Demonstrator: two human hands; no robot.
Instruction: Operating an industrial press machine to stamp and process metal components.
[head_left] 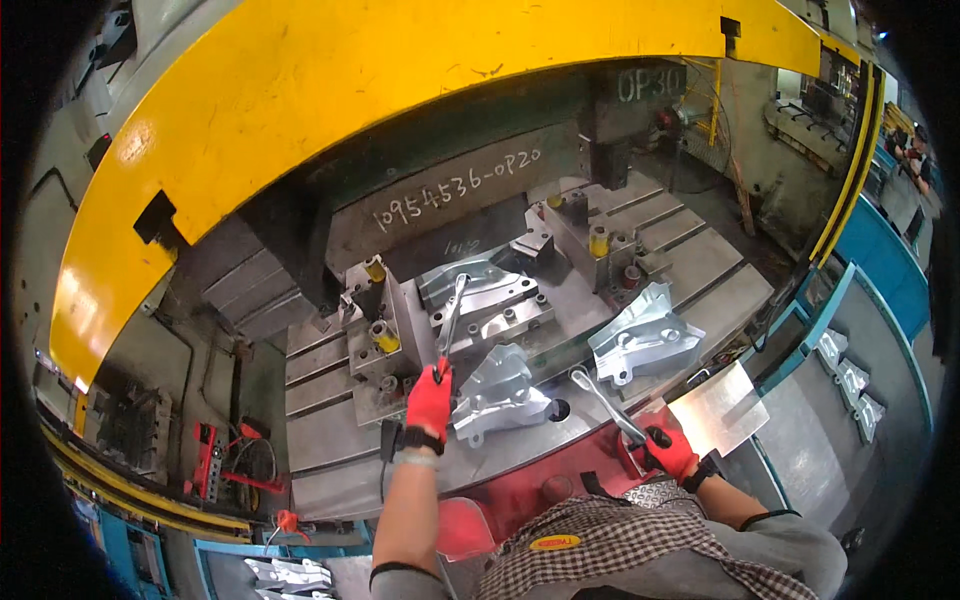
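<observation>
My left hand (430,398), in a red glove, is closed around a long silver hand tool (452,322) with a rounded end. That end reaches onto a formed sheet-metal part (484,287) lying on the lower die (505,322); whether it grips the part I cannot tell. My right hand (672,448), also red-gloved, grips a similar silver hand tool (606,402), which points up and left. Two more formed parts lie on the press bed in front of the die: one part (500,392) beside my left hand, another part (645,340) beyond the right tool's tip.
A yellow press beam (300,85) arches over the die. Yellow-topped posts (384,337) stand at both sides. A shiny flat plate (722,408) lies beside my right hand. Formed parts (850,383) rest on a blue-edged table at right. Another person (914,155) is at far right.
</observation>
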